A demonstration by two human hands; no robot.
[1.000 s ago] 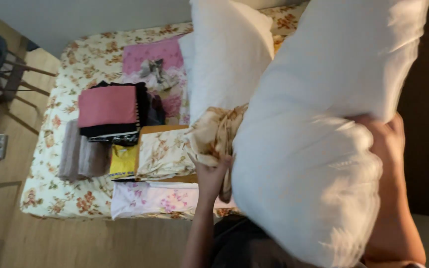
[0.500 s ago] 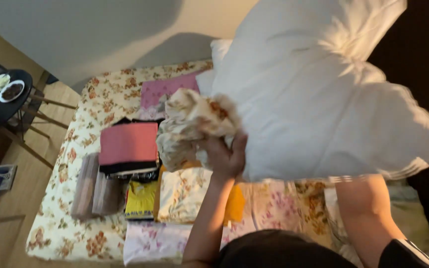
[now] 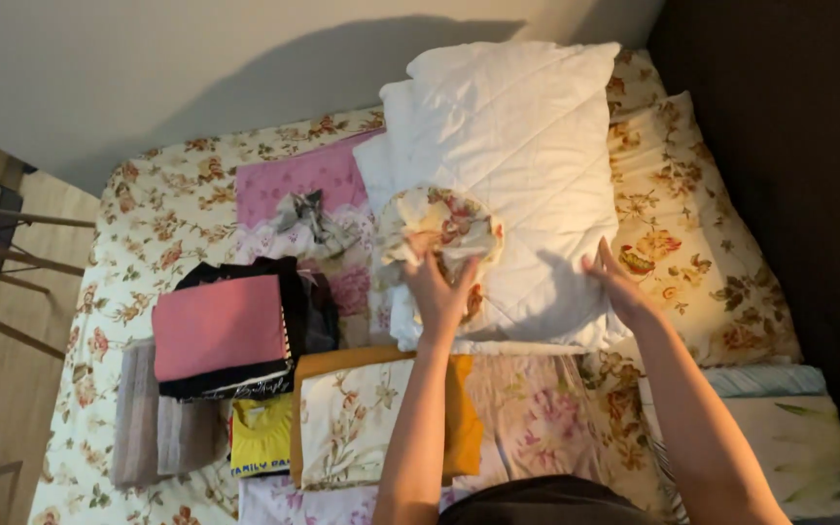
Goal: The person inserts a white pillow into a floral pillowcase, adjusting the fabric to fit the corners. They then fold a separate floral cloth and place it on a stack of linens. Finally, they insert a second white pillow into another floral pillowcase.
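Now the pillow (image 3: pixel 527 165) lies on the bed (image 3: pixel 148 224), no longer aloft; my left hand (image 3: pixel 439 287) clutches the floral cloth (image 3: pixel 442 228), my right hand (image 3: pixel 619 287) rests open at four o'clock.

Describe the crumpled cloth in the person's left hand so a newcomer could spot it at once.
Start at the big white quilted pillow on the bed. At its lower left edge the left hand grips a bunched floral cloth. Unlike the flat folded piles nearby, it is a crumpled cream ball with red flowers.

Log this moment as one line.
left hand: gripping bunched floral cloth | right hand: flat on white pillow | pillow: lying on bed
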